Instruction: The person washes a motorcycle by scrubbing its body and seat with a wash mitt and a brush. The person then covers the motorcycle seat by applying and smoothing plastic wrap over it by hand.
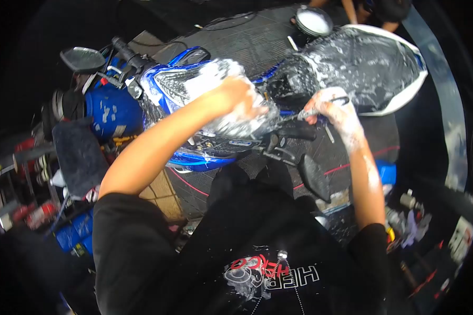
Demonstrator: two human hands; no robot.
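A foam-covered blue and black motorcycle (163, 100) lies across the view below me, its front to the left and its long black seat (362, 68) to the right. My left hand (242, 100) is over the sudsy area by the handlebar. Motion and white lather smear its fingers, so I cannot tell whether it holds anything. Close to the near handlebar grip (299, 132), my right hand (328, 107) is closed, with foam on its back and wrist. A thin dark piece shows at its fingertips, too unclear to name.
A bowl of white suds (314, 20) stands beyond the seat, near another person's arms (350, 9). One mirror (82, 59) juts out at far left, another (314, 178) near my legs. A blue drum (113, 111), a dark cloth (80, 157) and tools crowd the left; clutter lies at right.
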